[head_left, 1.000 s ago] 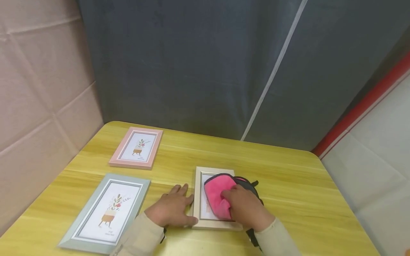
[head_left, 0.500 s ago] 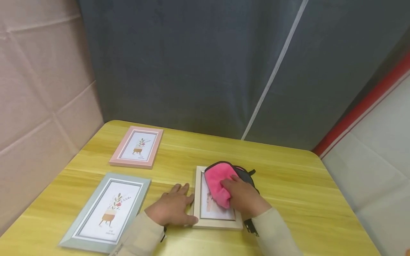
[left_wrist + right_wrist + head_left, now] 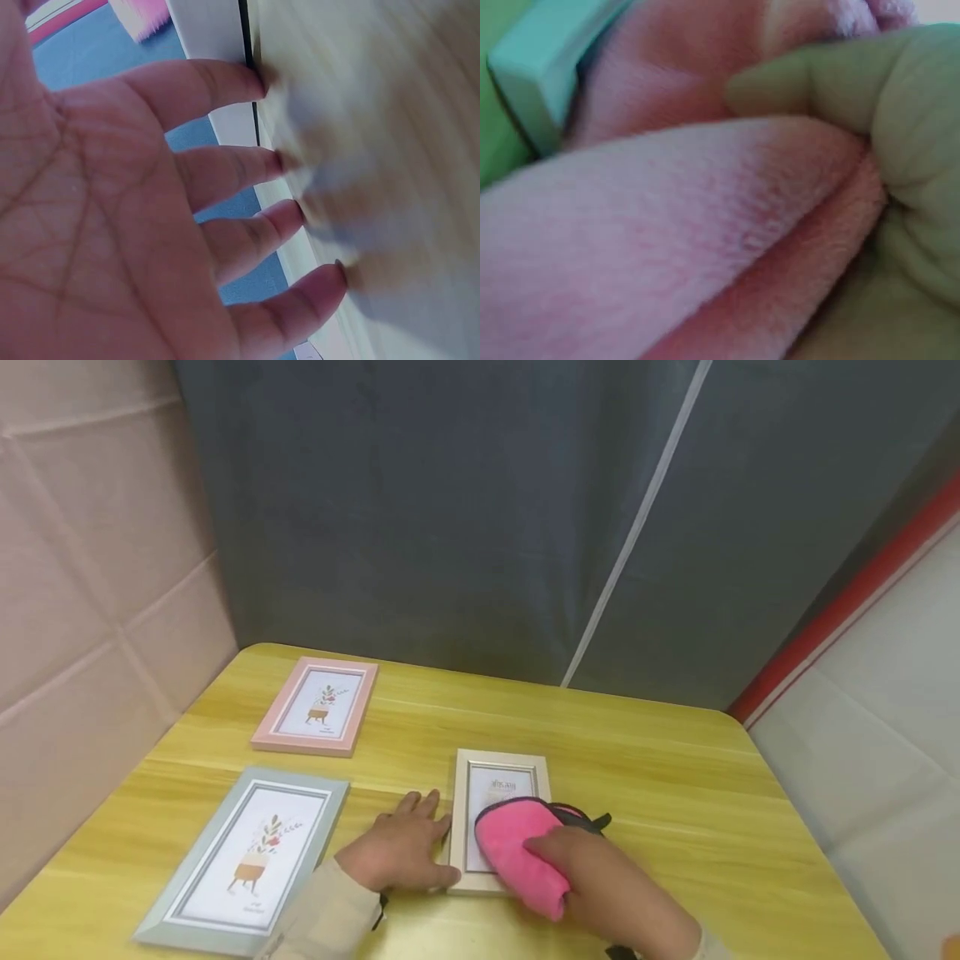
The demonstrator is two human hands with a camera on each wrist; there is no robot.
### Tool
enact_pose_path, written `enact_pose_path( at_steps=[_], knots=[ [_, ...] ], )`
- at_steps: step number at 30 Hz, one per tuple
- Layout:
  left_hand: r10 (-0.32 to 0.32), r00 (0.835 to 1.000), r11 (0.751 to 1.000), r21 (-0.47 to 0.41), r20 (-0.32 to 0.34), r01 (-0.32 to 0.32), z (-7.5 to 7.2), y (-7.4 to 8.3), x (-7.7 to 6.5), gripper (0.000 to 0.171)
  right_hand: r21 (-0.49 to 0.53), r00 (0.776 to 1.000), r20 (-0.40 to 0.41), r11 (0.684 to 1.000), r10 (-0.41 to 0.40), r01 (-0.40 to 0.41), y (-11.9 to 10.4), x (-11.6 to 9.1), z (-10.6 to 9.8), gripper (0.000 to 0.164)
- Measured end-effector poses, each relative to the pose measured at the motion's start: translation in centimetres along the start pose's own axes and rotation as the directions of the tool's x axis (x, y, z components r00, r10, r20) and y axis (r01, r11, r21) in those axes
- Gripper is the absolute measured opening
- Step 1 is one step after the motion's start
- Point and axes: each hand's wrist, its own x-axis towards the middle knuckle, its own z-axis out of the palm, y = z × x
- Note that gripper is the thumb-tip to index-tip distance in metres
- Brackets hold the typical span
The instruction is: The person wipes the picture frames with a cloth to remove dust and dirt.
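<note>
A cream picture frame (image 3: 462, 810) lies flat on the table, its lower right part covered by a pink cloth (image 3: 517, 847) with dark edging. My right hand (image 3: 600, 877) grips the bunched cloth on top of the frame; the right wrist view shows the fuzzy cloth (image 3: 652, 217) folded between thumb and fingers. At the frame's left side my left hand (image 3: 401, 852) rests with fingers spread, the thumb on its lower left corner. In the left wrist view the straight fingertips of that hand (image 3: 112, 187) touch the wooden tabletop.
On the left of the wood-patterned table (image 3: 660, 760) lie a pink picture frame (image 3: 360, 706) and, nearer, a larger grey-green picture frame (image 3: 213, 810). A dark grey curtain (image 3: 420, 518) hangs behind the table, with pale panels at both sides.
My right hand with the cloth has gone up the frame, then back down toward its near edge, uncovering the top of the picture. The left hand stays at the frame's left side.
</note>
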Motion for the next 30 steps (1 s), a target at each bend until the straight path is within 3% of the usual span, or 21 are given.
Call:
enact_pose_path(
  at_steps=[4,11,18,24,30],
  knots=[
    [-0.003,1.000,1.000,0.008,0.001,0.003,-0.1,-0.1,0.0,0.079,-0.010,0.998,0.061,0.999,0.036,-0.035,-1.0,-0.6,0.7,0.040],
    [0.005,1.000,1.000,0.010,-0.002,-0.005,0.1,-0.6,0.1,0.080,-0.141,1.000,-0.010,0.990,0.000,-0.001,-1.5,0.4,1.7,0.038],
    [0.017,1.000,1.000,0.024,0.005,-0.017,0.0,-0.4,0.1,0.081,-0.214,0.997,-0.065,0.977,-0.030,0.016,-0.9,2.4,1.6,0.018],
    [0.031,1.000,0.999,0.031,0.007,-0.031,0.0,-0.5,0.2,0.081,-0.192,0.998,-0.057,0.981,0.023,-0.033,0.3,5.1,0.6,0.015],
    [0.027,1.000,0.999,0.027,0.014,-0.028,-0.2,-0.4,0.1,0.081,-0.101,0.991,-0.021,0.986,0.130,-0.132,1.6,7.2,0.3,0.035]
  ],
)
